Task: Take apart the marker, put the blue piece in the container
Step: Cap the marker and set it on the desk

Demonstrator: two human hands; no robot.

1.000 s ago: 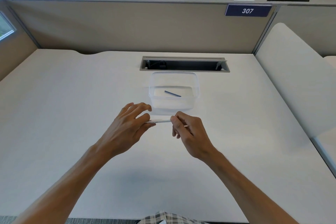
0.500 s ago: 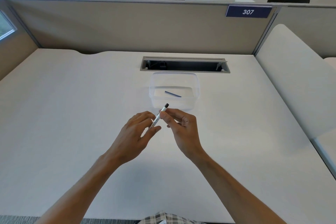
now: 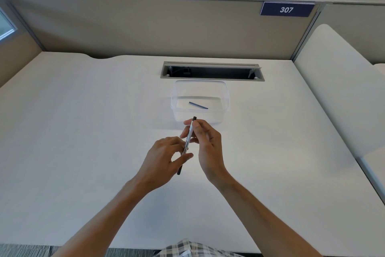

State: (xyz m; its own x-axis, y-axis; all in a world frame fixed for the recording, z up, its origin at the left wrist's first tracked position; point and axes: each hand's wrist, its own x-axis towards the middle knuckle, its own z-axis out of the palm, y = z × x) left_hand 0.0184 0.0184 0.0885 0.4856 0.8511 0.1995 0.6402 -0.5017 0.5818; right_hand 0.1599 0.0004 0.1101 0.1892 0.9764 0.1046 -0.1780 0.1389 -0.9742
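Left hand (image 3: pixel 164 157): fingers curled in, thumb and forefinger pinched on the lower half of the marker (image 3: pixel 187 144). Right hand (image 3: pixel 205 143): fingers bent, tips closed on the upper part of the marker just below its dark top end. Marker: slim white barrel with dark printed lettering, dark at both ends, held tilted with the top leaning away from the person and slightly right; lower dark end pokes out beneath the left hand, above the bench (image 3: pixel 83 131). Container (image 3: pixel 200 101): clear plastic, rectangular, rounded corners, lidless, standing on the bench just beyond the hands and in front of the cable slot (image 3: pixel 211 70). Blue piece (image 3: pixel 198 105): thin straight rod, lying flat and slanted on the container floor, clear of the walls. Bench: white, matte. Partition (image 3: pixel 145 27): beige, behind the bench, bearing a dark blue sign reading 307 (image 3: pixel 287 9).
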